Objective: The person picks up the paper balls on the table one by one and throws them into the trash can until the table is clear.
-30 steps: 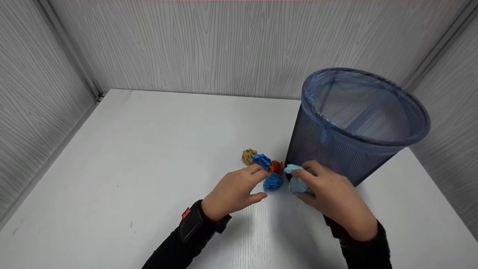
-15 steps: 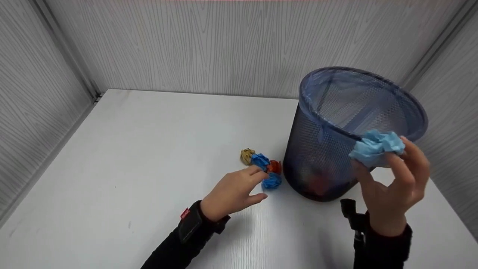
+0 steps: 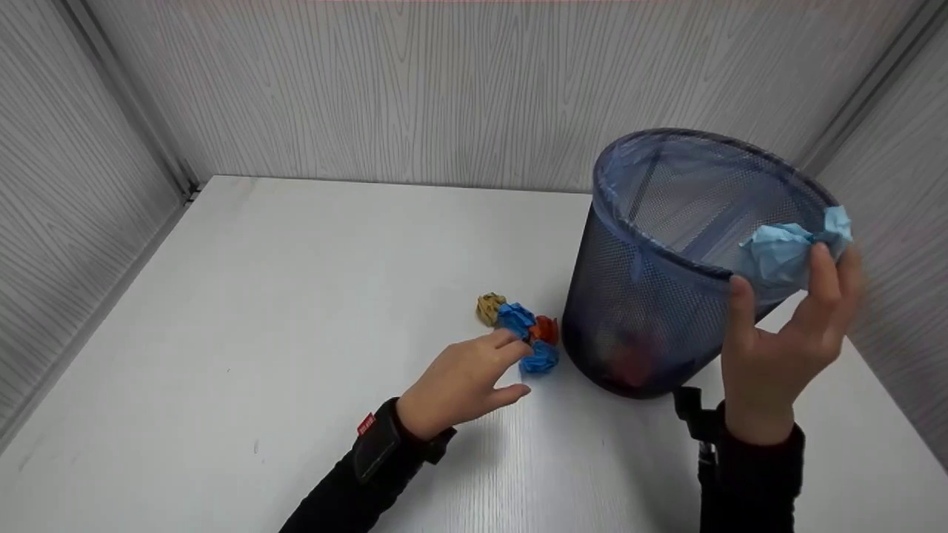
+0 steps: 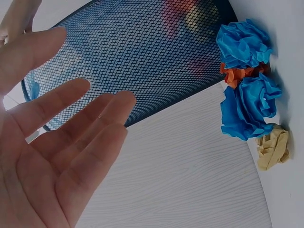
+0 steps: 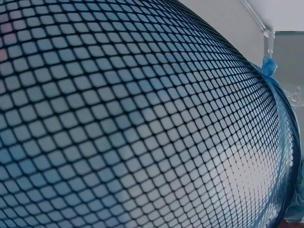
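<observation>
Over the near right rim of a mesh wastebasket (image 3: 629,311), my right hand (image 3: 785,355) holds a crumpled light blue paper (image 3: 781,252) between thumb and fingertips. In the right wrist view, a bit of this paper (image 5: 295,202) shows past the rim at the right edge. My left hand (image 3: 466,381) hovers with loosely extended fingers, holding nothing. Close to its fingertips lie a tan paper ball (image 3: 489,309), an orange-red paper ball (image 3: 545,330) and two blue ones, the farther blue paper ball (image 3: 516,318) and the nearer blue paper ball (image 3: 540,358).
A translucent blue bag lines the basket and folds over its rim (image 3: 666,255). Blurred red and yellow shapes show through the mesh low down. The white table (image 3: 296,296) is bounded by grey wood-grain panels (image 3: 407,89) behind and at both sides.
My right hand has lifted the light blue paper from beside the basket's base, up and right, to over its rim. My left hand and the loose paper balls have stayed put.
</observation>
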Demonstrator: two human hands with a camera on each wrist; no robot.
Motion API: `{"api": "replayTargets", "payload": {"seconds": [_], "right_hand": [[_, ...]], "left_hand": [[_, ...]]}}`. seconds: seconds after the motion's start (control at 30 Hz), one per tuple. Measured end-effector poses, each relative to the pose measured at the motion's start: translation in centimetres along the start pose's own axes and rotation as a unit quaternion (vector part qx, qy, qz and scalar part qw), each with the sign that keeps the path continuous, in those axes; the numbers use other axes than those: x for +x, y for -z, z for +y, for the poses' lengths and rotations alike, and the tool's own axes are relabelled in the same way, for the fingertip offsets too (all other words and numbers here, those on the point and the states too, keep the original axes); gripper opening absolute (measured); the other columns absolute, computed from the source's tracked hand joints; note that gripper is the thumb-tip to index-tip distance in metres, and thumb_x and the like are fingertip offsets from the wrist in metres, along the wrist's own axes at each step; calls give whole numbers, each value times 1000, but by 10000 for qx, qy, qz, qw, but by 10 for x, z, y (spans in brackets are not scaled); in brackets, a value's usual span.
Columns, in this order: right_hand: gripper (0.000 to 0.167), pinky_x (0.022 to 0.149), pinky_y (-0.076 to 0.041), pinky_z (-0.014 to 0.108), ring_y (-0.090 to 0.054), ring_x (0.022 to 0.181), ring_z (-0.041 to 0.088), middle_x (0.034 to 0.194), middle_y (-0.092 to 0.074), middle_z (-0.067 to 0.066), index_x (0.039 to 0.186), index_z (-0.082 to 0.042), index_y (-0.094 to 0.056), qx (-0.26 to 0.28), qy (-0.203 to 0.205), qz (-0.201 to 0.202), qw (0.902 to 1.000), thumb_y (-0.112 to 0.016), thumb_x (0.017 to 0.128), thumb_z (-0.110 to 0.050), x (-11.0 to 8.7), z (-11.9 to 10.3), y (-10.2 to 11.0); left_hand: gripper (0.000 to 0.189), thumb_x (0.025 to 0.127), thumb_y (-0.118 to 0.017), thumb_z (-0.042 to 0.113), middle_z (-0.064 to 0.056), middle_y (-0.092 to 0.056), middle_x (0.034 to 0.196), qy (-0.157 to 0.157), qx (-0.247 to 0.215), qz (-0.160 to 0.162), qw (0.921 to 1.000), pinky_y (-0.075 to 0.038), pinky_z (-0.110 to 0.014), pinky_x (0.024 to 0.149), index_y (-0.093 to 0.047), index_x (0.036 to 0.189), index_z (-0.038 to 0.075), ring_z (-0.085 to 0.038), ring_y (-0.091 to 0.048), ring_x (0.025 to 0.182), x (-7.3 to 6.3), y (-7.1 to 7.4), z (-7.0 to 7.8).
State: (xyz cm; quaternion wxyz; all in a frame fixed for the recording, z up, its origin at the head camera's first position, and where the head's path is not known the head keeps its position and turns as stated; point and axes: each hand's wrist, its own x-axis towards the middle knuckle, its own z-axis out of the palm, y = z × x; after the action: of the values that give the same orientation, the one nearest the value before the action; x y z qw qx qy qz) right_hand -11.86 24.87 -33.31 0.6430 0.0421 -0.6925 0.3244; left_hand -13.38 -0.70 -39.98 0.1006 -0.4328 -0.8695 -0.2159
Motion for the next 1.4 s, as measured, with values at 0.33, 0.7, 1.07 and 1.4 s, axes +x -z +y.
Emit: {"api": "replayTargets", "payload": {"seconds": [0.33, 0.7, 1.07, 1.4], "right_hand": [[66, 97, -29, 38, -39, 117, 28, 130, -35, 26, 117, 9, -46, -388, 280, -773, 9959, -55, 82, -46, -1, -1, 1], [39, 91, -34, 40, -45, 106, 31, 120, -46, 21, 106, 3, -54, -349, 341, -1035, 9934, -61, 76, -22, -3, -2, 0], [28, 98, -22, 45, -48, 91, 39, 88, -54, 23, 86, 7, -59, -501, 637, -1220, 9892, -64, 73, -18, -3, 0, -1], [27, 99, -20, 45, -46, 91, 39, 87, -55, 23, 86, 7, -59, -552, 668, -1243, 9884, -66, 72, -15, -5, 3, 2]], "left_hand": [[36, 81, -64, 30, -3, -55, 94, 31, -3, -88, 10000, -44, -18, 59, -58, 107, 6, -8, -51, 68, 0, 1, 0], [37, 80, -65, 30, -2, -55, 92, 183, -1, -274, 9995, -43, -19, 58, -57, 108, 7, -9, -51, 67, -1, 0, -2], [37, 77, -68, 26, -4, -55, 92, 234, 47, -208, 9995, -46, -21, 65, -59, 105, 5, -12, -53, 77, 8, -18, -16], [45, 77, -68, 29, -6, -51, 119, 705, -80, -903, 9934, -45, -29, 78, -56, 116, 9, -21, -48, 104, 32, -50, -23]]}}
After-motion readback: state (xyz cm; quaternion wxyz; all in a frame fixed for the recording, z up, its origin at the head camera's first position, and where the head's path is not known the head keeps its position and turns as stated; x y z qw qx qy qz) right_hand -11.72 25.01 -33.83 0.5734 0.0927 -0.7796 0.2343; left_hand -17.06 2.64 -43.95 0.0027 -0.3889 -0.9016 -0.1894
